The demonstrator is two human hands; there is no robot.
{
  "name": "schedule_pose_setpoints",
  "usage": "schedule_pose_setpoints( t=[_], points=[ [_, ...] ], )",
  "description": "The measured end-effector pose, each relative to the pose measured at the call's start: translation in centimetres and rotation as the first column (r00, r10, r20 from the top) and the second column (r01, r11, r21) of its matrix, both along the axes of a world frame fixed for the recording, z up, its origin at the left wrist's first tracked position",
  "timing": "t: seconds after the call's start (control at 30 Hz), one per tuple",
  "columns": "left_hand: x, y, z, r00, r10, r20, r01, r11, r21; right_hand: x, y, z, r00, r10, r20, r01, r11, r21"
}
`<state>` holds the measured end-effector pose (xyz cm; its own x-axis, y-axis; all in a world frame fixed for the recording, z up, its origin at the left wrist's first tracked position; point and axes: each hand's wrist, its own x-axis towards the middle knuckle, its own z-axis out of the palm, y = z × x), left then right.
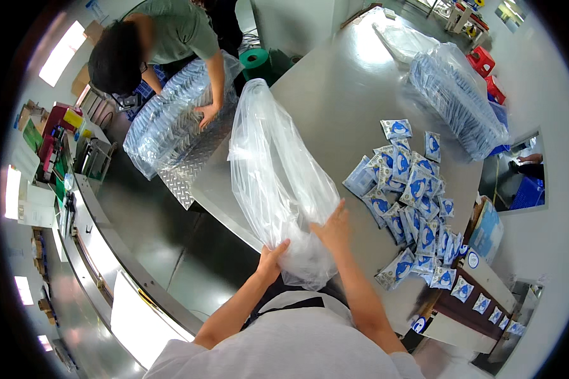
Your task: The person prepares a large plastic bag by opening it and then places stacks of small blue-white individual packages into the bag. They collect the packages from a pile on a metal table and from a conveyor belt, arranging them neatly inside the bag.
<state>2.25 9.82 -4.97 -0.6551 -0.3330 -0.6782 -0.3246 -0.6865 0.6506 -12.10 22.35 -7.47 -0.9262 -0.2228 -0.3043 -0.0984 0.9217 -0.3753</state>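
A long clear plastic bag (278,170) lies over the near left part of the metal table (316,82), its closer end bunched at my waist. My left hand (272,262) is closed on the left side of this near end. On its right side, my right hand (332,230) grips the film, thumb and fingers somewhat apart. Right of the bag lies a loose pile of small blue-and-white packets (417,186). The bag looks see-through, and no packets show inside it.
Across the table stands a filled clear bag of packets (455,101). Packets sit along a brown conveyor belt (468,303) at lower right. At upper left a co-worker (171,31) handles another filled bag (177,114). A green roll (255,60) stands behind the table.
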Motion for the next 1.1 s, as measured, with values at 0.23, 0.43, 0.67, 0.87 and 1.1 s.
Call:
schedule_pose_setpoints(
  t=[0.23,0.43,0.67,0.87,1.1],
  points=[
    [1.6,-5.3,-3.0,0.871,0.487,-0.069,-0.427,0.818,0.385,0.1,10.6,-13.4,0.621,-0.053,0.782,0.765,-0.178,-0.619],
    [1.4,-6.6,-7.1,0.863,0.493,-0.111,-0.388,0.788,0.478,2.6,9.7,-3.0,0.221,-0.073,0.972,0.826,-0.516,-0.227],
    [7.4,-9.9,-14.1,0.774,0.43,0.465,-0.484,0.875,-0.002,7.1,13.4,-7.7,0.364,-0.228,0.903,0.92,0.236,-0.312],
    [-3.4,-10.6,1.8,0.978,0.169,0.126,0.154,-0.161,-0.975,-4.7,12.0,0.5,0.967,-0.244,-0.077,0.141,0.76,-0.634],
    [-20.0,-9.0,-9.3,0.614,-0.31,0.726,0.504,-0.554,-0.663,-14.0,-9.6,-10.0,0.738,0.644,-0.202,-0.671,0.731,-0.125]
  ],
)
